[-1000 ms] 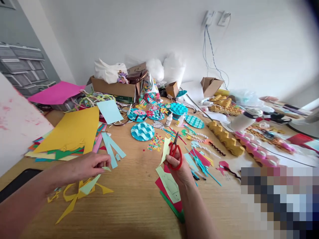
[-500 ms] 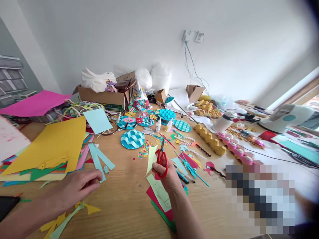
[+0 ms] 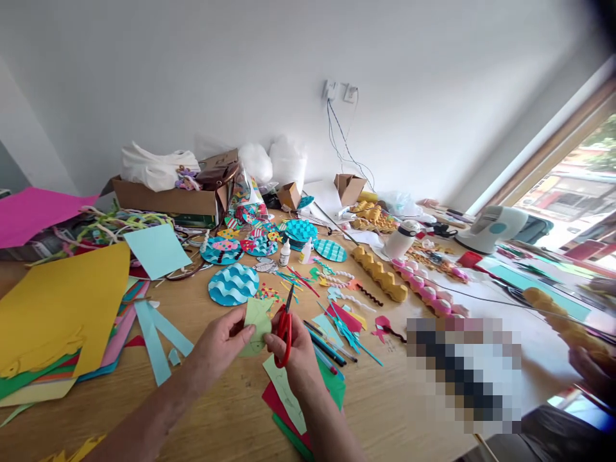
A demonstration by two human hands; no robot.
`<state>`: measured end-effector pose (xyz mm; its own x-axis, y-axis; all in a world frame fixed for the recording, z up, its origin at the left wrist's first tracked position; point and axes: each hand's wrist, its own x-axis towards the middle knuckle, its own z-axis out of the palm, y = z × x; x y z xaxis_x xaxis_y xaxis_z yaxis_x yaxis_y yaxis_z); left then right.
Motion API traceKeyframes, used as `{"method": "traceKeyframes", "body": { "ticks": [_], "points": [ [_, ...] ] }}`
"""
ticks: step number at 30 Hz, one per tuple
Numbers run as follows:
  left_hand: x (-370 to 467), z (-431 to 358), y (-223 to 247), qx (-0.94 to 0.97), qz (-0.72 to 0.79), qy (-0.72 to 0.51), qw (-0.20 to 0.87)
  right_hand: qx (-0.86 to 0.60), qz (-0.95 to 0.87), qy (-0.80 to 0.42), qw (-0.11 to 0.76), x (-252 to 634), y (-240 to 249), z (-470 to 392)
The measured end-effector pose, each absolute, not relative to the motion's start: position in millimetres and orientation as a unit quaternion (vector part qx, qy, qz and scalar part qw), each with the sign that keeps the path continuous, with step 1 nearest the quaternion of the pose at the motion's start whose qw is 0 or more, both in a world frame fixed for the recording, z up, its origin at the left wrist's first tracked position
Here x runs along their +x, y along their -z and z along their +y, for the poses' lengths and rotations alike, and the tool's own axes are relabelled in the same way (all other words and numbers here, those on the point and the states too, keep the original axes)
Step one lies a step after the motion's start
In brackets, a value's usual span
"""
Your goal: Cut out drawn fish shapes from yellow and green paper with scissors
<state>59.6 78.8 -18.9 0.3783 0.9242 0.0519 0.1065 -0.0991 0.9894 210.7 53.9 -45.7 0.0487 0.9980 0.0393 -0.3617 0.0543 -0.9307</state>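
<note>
Near the middle of the table, my left hand point(image 3: 226, 340) pinches a pale green piece of paper point(image 3: 257, 321) between thumb and fingers. Faint drawn lines show on the paper. Red-handled scissors point(image 3: 285, 330) are in my right hand point(image 3: 296, 353), their blades pointing up and away. The thumb of my right hand is at the paper's right edge. Under my right forearm lies another pale green strip with a drawing point(image 3: 283, 391), on top of red paper point(image 3: 272, 401) and green paper point(image 3: 334, 382).
Yellow sheets point(image 3: 62, 308) and light blue strips point(image 3: 156, 333) lie left. Wavy blue discs point(image 3: 233, 284), glue bottles point(image 3: 284, 253) and pens point(image 3: 327, 346) stand or lie beyond and beside my hands. Egg-carton strips point(image 3: 380, 274) are right; another person's hand point(image 3: 590, 369) holds one.
My left hand has moved right and taken hold of the green paper, which my right hand held with the scissors before. The view has turned right.
</note>
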Motion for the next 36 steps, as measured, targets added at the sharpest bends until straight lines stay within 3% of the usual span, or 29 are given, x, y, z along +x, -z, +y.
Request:
{"method": "traceKeyframes", "body": {
  "ticks": [8,14,19,23,29,32,36],
  "points": [
    [37,80,-9,0.626,0.441,-0.345,0.543,-0.434,-0.415,-0.508,0.617,231,21,51],
    [33,79,-16,0.670,0.396,-0.288,0.558,-0.507,-0.590,-0.412,0.474,235,-24,55],
    [26,83,-22,0.728,0.391,-0.265,0.496,-0.503,-0.691,-0.362,0.373,225,-41,73],
    [11,90,-31,0.697,0.421,-0.322,0.483,-0.456,-0.639,-0.419,0.457,214,-38,84],
    [2,95,-25,0.511,0.317,-0.598,0.531,-0.347,-0.372,-0.487,0.710,195,-34,95],
    [18,95,-14,0.537,0.301,-0.568,0.546,-0.298,-0.308,-0.515,0.743,180,-31,99],
    [42,94,-10,0.527,0.321,-0.601,0.507,-0.289,-0.303,-0.546,0.726,159,-28,98]
  ]
}}
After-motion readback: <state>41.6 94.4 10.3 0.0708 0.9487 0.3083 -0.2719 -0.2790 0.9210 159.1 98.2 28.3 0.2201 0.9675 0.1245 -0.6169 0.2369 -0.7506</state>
